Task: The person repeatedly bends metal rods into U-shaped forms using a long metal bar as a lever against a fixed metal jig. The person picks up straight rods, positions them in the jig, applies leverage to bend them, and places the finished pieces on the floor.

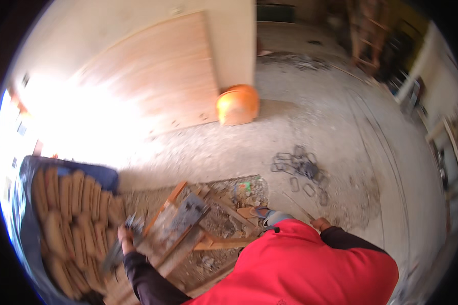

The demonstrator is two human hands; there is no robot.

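My right hand (320, 224) is closed around the end of a thin rod (299, 206) that points away to the far left. My left hand (125, 237) reaches out on the left, its fingers curled at some grey metal-looking strips (133, 222); blur hides exactly what it grips. Between my hands stands a rough wooden bench with a dark, worn plate (189, 211) on top. On the floor ahead of my right hand lies a loose pile of bent rectangular wire loops (301, 170).
Stacked brown slabs (79, 195) fill the left side beside a blue tarp (104, 176). An orange tub (237, 105) rests against the wall by a leaning plywood sheet (163, 71). Rubble (206, 262) surrounds the bench. Long thin rods (387, 140) lie on the floor at right.
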